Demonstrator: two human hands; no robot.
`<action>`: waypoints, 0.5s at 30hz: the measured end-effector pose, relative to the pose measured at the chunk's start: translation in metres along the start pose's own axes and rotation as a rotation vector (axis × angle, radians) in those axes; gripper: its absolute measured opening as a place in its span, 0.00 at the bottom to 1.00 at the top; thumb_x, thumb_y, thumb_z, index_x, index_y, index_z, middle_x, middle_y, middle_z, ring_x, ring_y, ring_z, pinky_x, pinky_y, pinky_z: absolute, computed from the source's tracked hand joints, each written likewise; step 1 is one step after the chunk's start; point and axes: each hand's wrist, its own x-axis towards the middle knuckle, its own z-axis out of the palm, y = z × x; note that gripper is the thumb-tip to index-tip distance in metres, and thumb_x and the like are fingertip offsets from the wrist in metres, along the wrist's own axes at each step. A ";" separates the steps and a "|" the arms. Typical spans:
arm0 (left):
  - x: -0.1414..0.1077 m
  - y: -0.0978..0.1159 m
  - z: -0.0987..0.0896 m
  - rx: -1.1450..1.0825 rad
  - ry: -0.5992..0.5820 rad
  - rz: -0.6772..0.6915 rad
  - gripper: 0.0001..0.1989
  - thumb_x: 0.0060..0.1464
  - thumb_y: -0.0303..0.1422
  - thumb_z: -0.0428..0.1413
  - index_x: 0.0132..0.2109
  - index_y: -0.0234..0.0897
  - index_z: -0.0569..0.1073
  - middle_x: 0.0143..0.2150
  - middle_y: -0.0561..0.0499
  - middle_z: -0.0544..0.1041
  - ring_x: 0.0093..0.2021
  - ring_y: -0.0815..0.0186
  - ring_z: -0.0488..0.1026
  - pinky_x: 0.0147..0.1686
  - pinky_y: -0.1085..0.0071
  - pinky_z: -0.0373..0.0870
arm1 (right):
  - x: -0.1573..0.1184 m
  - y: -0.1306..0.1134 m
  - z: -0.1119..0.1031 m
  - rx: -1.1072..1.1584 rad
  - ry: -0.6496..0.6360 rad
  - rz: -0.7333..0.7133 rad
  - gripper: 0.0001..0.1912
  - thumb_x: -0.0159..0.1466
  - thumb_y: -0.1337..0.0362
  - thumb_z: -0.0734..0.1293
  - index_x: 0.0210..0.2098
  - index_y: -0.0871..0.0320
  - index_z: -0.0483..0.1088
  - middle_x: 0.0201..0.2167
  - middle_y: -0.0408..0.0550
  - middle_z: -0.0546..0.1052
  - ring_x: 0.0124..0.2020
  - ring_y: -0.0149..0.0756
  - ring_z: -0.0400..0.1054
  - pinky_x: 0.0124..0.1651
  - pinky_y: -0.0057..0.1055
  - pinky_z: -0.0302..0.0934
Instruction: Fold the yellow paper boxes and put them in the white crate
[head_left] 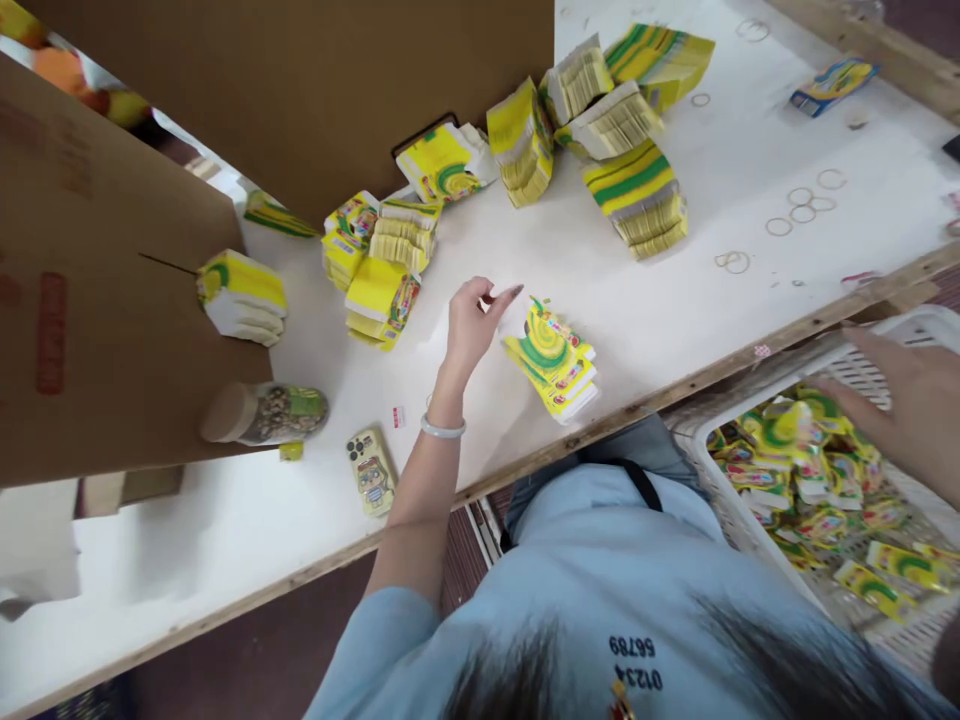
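My left hand point(474, 325) is over the white table with thumb and fingers drawn together in a pinch. Whatever may be between the fingertips is too small to make out. Just right of those fingertips lies a small fanned stack of flat yellow and green cartons point(551, 355), near the table's front edge. My right hand point(900, 400) is at the right, above a white plastic basket point(701, 450), with its fingers stretched apart and slightly blurred. Inside the basket are many small yellow and green packets point(814, 460).
Bundles of flat yellow cartons point(634, 200) lie along the back, against large cardboard boxes point(315, 80). A jar point(274, 413) and a phone point(371, 470) lie left of my arm. Rubber bands point(802, 205) and a blue box point(834, 87) are at the right.
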 end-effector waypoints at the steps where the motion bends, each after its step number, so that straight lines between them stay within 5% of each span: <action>1: 0.003 0.001 -0.003 0.041 0.015 0.068 0.24 0.64 0.53 0.57 0.29 0.39 0.69 0.29 0.51 0.71 0.34 0.63 0.69 0.41 0.65 0.68 | 0.005 -0.019 -0.001 -0.077 -0.047 -0.067 0.50 0.65 0.26 0.50 0.62 0.60 0.72 0.37 0.73 0.81 0.42 0.69 0.78 0.43 0.64 0.66; 3: 0.007 0.009 -0.011 0.098 0.054 0.204 0.26 0.67 0.55 0.49 0.33 0.38 0.73 0.38 0.45 0.76 0.45 0.59 0.73 0.51 0.60 0.68 | 0.021 -0.065 0.000 0.013 0.001 -0.200 0.44 0.69 0.31 0.50 0.68 0.55 0.66 0.48 0.70 0.80 0.52 0.67 0.77 0.53 0.62 0.68; 5: 0.006 0.023 -0.020 0.098 0.119 0.267 0.29 0.69 0.57 0.44 0.38 0.38 0.75 0.44 0.43 0.77 0.51 0.58 0.74 0.55 0.58 0.67 | 0.040 -0.115 0.007 0.277 0.078 -0.289 0.32 0.72 0.41 0.60 0.69 0.48 0.64 0.57 0.62 0.78 0.61 0.62 0.72 0.64 0.59 0.63; 8: -0.006 0.055 -0.029 0.049 0.240 0.224 0.31 0.70 0.56 0.40 0.32 0.38 0.71 0.30 0.50 0.71 0.36 0.64 0.74 0.42 0.65 0.70 | 0.065 -0.185 0.026 0.619 0.257 -0.389 0.30 0.69 0.47 0.68 0.67 0.48 0.65 0.63 0.55 0.73 0.68 0.58 0.64 0.73 0.60 0.54; 12: -0.043 0.095 -0.041 -0.001 0.345 0.251 0.29 0.70 0.52 0.48 0.25 0.38 0.65 0.20 0.58 0.58 0.23 0.71 0.58 0.27 0.70 0.61 | 0.078 -0.246 0.052 0.752 0.292 -0.568 0.32 0.68 0.44 0.68 0.65 0.51 0.65 0.55 0.54 0.76 0.62 0.55 0.70 0.69 0.61 0.59; 15: -0.071 0.097 -0.050 -0.101 0.432 0.263 0.20 0.68 0.48 0.53 0.32 0.42 0.71 0.27 0.54 0.67 0.32 0.66 0.68 0.34 0.65 0.70 | 0.075 -0.259 0.062 0.714 0.243 -0.670 0.26 0.74 0.48 0.63 0.64 0.54 0.65 0.48 0.54 0.78 0.50 0.46 0.75 0.59 0.49 0.71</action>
